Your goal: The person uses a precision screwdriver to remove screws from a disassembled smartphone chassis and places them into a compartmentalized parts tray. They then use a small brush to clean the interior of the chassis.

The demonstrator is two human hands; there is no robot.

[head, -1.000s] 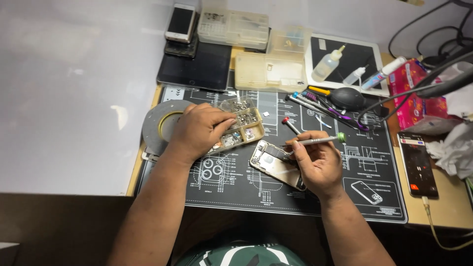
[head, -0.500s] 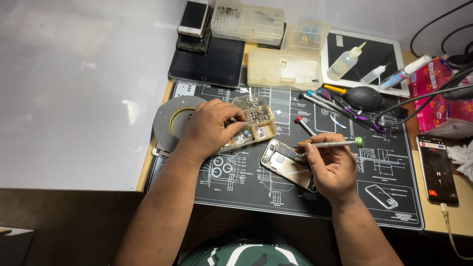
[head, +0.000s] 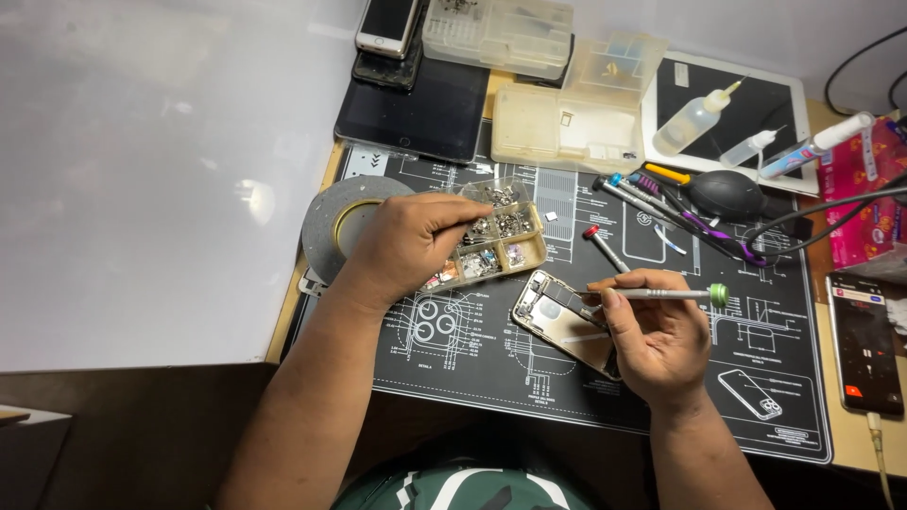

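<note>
An opened phone (head: 557,319) lies on a black printed work mat (head: 491,368), its inner parts showing. My right hand (head: 657,335) rests on the phone's lower end and holds a thin screwdriver (head: 661,294) with a green cap, tip toward the phone's top. My left hand (head: 411,241) reaches into a small compartment box of screws and tiny parts (head: 496,241), fingertips pinched among the pieces. Whether it has a part between them is hidden.
A roll of tape (head: 331,222) lies left of the box. Several tools and a black air blower (head: 723,194) lie at upper right with cables. Squeeze bottles (head: 694,121), plastic cases (head: 567,123), tablets (head: 425,104) and phones (head: 862,342) surround the mat.
The view has shifted slightly. My left fingers have gone deeper into the parts box. My right hand keeps the screwdriver over the phone.
</note>
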